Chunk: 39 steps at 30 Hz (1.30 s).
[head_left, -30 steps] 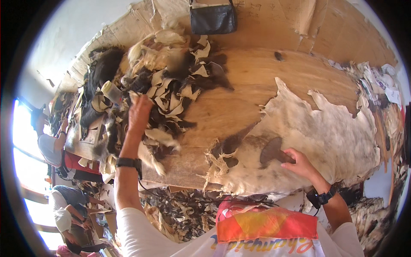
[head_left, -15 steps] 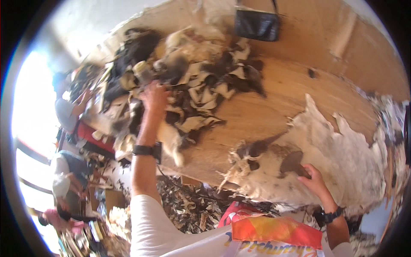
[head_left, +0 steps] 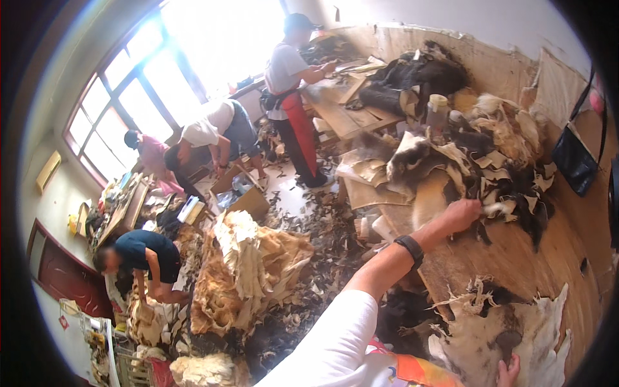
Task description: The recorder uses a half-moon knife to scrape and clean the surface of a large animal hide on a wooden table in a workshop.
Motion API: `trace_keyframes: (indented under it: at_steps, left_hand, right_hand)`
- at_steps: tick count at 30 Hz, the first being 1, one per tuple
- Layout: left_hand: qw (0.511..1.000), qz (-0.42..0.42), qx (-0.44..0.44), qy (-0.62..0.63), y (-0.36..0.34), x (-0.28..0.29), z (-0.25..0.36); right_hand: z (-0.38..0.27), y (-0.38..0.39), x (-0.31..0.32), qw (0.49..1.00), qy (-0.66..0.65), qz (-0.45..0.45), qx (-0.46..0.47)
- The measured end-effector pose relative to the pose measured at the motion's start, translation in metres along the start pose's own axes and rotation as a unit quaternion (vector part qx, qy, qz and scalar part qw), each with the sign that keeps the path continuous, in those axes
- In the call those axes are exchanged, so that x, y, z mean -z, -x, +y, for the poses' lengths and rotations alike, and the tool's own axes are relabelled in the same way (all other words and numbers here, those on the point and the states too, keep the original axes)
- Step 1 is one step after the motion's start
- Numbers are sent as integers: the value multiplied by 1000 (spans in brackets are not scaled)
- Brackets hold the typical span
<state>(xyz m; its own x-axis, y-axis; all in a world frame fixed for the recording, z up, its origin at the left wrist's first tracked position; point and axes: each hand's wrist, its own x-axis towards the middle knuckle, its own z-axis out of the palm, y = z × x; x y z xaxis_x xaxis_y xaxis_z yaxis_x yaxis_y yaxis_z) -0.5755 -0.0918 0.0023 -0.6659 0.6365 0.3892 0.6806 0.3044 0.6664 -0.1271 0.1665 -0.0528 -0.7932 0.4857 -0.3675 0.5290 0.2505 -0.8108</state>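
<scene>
My left hand (head_left: 465,214) reaches over the board, its fingers closed on a pale fur scrap (head_left: 500,208) that is partly blurred. Around it lies a heap of black, brown and cream fur scraps (head_left: 516,184). At the lower right a large pale hide (head_left: 474,335) is spread out, with ragged strips along its far edge. My right hand (head_left: 508,371) rests at this hide, thumb and finger apart, just below a dark brown oval patch (head_left: 508,338); I cannot tell whether that patch is a loose piece. The picture's lower edge cuts off part of this hand.
A jar (head_left: 437,111) stands among the furs. A black bag (head_left: 575,161) hangs at the right. Tan hides (head_left: 248,277) and scraps cover the floor at left. One person (head_left: 287,71) stands at the far end of the board; several others bend over at left.
The view has swung left, bringing the windows, the floor and the other people further in. My left hand is now at the near side of the scrap heap; my right stays by the pale hide.
</scene>
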Motion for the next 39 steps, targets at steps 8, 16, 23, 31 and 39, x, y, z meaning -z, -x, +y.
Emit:
trace_keyframes:
  at_steps: [8,16,23,31,39]
  left_hand:
    - [952,139,112,249,0,82,23]
    - [929,37,226,289,191,125,27]
    - [819,-419,308,-244,363,60,4]
    - [883,-346,35,316,193,51,149]
    - [773,-53,256,578,166,-26,185]
  right_hand:
    - [31,-23,9,1000,3,17,-3]
    - [17,-7,7,997,-57,28,-45]
    - [43,-3,6,984,-138,114,17]
    - [-174,21,-60,973,-42,17,225]
    - [-223,23,-129,946,-1,-44,320]
